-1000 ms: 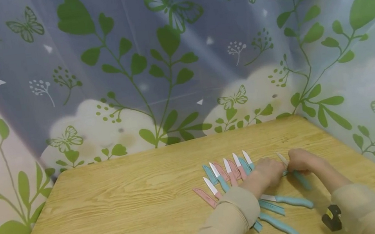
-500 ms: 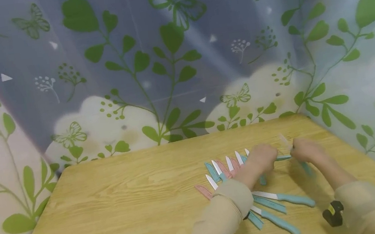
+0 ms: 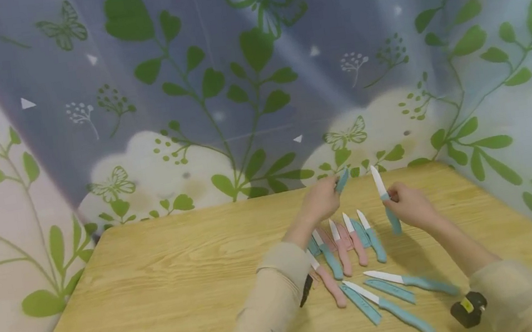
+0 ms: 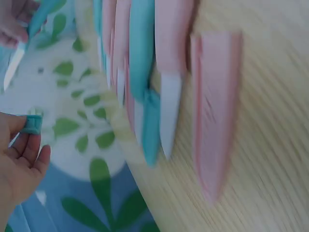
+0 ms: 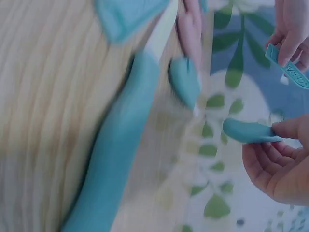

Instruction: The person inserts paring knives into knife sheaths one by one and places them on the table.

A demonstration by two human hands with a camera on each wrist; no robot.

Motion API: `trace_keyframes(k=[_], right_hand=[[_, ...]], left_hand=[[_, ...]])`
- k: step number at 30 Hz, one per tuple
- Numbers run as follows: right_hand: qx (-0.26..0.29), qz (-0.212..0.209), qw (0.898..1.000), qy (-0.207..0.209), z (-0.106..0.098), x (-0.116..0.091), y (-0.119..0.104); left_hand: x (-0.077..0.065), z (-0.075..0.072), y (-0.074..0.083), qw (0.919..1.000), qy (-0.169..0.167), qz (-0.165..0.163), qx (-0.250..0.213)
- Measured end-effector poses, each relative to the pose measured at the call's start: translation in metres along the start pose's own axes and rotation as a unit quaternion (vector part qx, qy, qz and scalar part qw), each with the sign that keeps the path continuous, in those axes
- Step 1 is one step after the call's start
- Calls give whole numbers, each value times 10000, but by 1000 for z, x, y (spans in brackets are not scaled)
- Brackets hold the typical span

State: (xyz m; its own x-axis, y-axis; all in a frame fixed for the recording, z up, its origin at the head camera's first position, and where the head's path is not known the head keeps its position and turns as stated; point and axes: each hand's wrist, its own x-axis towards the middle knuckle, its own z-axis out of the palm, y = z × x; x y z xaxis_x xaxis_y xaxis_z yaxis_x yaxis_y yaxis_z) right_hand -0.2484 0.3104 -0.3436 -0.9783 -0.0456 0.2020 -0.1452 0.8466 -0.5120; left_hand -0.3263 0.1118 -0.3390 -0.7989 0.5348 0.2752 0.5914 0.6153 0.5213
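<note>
My left hand (image 3: 321,199) holds a blue knife sheath (image 3: 342,181) between thumb and fingers, raised over the table's back edge. In the right wrist view, embossed lettering shows on that sheath (image 5: 288,67). To its right, my right hand (image 3: 412,204) pinches a blue-handled paring knife (image 3: 378,180) near where handle and blade meet, its white blade bare and pointing up. Sheath and knife are apart. Below them lies a row of pink and blue paring knives, among them a pink one (image 3: 359,249) and a blue one (image 3: 376,244), with sheaths beside them.
Nearer the front lie two blue knives (image 3: 407,318) (image 3: 433,282) with blue sheaths (image 3: 362,305) beside them. A pink sheath (image 4: 217,106) lies at the row's left end. A small black device (image 3: 469,309) is at the right sleeve. A patterned curtain (image 3: 218,110) hangs behind the wooden table (image 3: 176,290).
The hands were low over the table, close together. Both have lifted, the left moving back and left with the blue sheath, the right raising the knife, so the knife row is uncovered.
</note>
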Motion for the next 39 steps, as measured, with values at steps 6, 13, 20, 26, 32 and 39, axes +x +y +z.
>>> trace_keyframes(k=[6,13,20,26,32,39], right_hand=[[968,-60,9936,-574,14,4,-31],[1741,-211,9755,-1329,35,3,-61],[2224,-523,9557,-1857,52,1,-87],[2679,-612,9333,-2311,70,-2,-109],[3172,-714,9081,-2638,88,-1,-124],[3315,-488,9034,-2674,103,0,-134]], left_hand=[[-13,-28,-38,9901,447,-449,-1250],[-31,-53,-67,9734,922,-916,-1888],[-48,-75,-82,9402,942,-1389,-2964],[-58,-87,-90,8902,1152,-1711,-4063],[-69,-96,-95,8532,1328,-1726,-4739],[-81,-103,-100,8027,1400,-2110,-5399]])
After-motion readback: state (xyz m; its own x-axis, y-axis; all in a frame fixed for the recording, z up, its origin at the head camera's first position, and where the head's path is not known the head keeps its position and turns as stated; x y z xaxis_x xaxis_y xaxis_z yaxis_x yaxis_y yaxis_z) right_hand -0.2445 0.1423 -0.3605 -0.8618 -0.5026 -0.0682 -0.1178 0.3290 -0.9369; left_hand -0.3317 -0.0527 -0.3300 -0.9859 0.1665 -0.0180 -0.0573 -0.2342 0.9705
